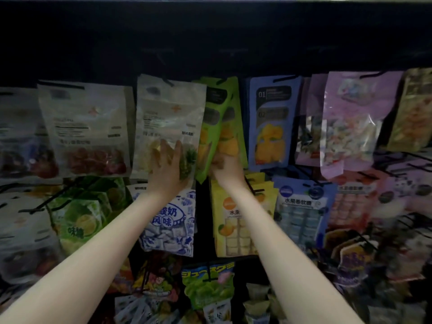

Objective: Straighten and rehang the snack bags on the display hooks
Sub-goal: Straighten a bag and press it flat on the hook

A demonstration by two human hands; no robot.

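A white snack bag [168,113] with yellow fruit pieces hangs in the top row, tilted a little. My left hand [166,163] lies flat against its lower part, fingers straight. Right beside it hang several green mango bags [218,108], fanned out and crooked on their hook [222,81]. My right hand [225,166] grips the bottom of these green bags, its fingers curled around the lower edge. Both arms reach up from the bottom of the view.
A blue mango bag [272,122] and a purple bag [355,122] hang to the right, more white bags [86,127] to the left. Lower rows hold a blue-and-white bag [170,220], yellow bags [233,220] and bare black hooks [411,164]. A dark shelf [210,31] overhangs.
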